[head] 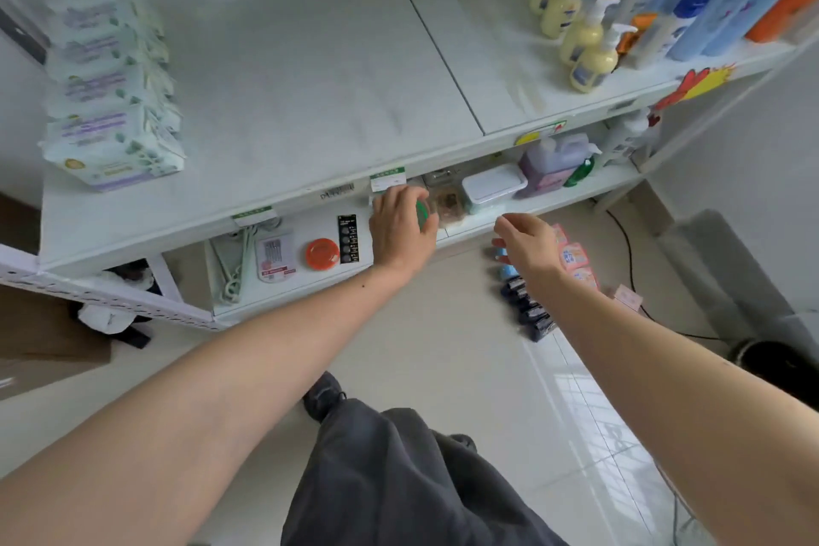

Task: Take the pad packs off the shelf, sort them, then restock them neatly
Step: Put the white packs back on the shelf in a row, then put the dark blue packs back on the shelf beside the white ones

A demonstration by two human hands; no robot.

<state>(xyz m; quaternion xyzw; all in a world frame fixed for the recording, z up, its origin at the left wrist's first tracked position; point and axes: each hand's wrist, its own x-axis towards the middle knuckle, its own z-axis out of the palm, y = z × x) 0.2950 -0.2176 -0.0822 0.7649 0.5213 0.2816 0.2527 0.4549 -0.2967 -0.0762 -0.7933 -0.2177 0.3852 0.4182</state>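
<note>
Green object [422,214] (perhaps a lid) under left hand [401,226]; right hand [527,244] hovers.

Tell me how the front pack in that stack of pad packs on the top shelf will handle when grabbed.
The front pad pack is probably soft and light, since its film wrapper looks puffy and creased. It would likely give under the fingers rather than stay rigid. It leans against the packs behind, so pulling it out may let that row slump forward.

Both arms bare, stretched fwd & down. Left hand [401,231] back up, fingers curled over smth green, wrist straight. Right hand [529,246] hangs in the air, fingers loosely bent, thumb near index, holding nothing, palm facing down-left.
</note>
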